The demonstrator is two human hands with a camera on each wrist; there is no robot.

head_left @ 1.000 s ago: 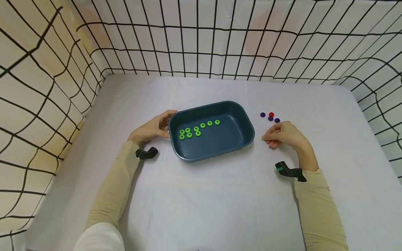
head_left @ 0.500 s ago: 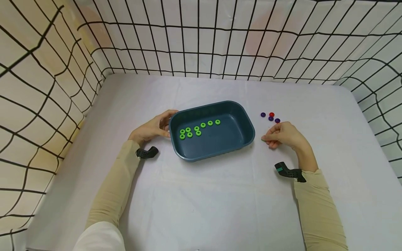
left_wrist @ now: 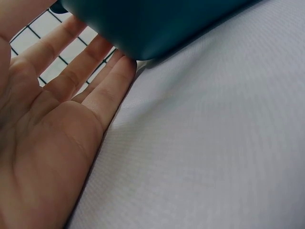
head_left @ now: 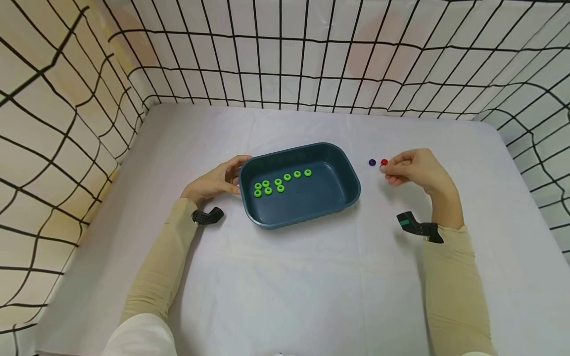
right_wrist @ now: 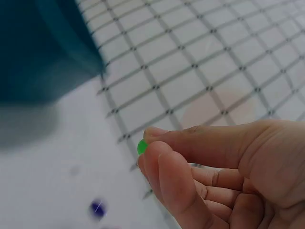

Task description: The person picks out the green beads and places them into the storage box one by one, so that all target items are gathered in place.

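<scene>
A dark teal tub [head_left: 307, 202] stands mid-table with several green ring-shaped beads [head_left: 284, 178] on its floor, mostly toward the left. My left hand [head_left: 216, 179] rests against the tub's left end. Its fingers lie fairly straight along the wall, as the left wrist view shows. To the right of the tub, my right hand [head_left: 418, 169] is raised over the cloth and pinches a small green bead [right_wrist: 141, 147] between thumb and fingertips. Most of that bead is hidden. Just beyond the fingertips lie a purple bead [head_left: 372, 162] and a red bead [head_left: 384, 161]; other beads there are largely covered by the hand.
White cloth [head_left: 285, 287] covers the table. Black wire mesh [head_left: 280, 74] stands along the back and both sides. A black wrist camera [head_left: 208, 216] sits on the left wrist, another black wrist camera [head_left: 418, 228] on the right.
My right hand has lifted and moved away from the body, slightly rightward, and now hides part of the purple and red beads. The left hand and tub stay put.
</scene>
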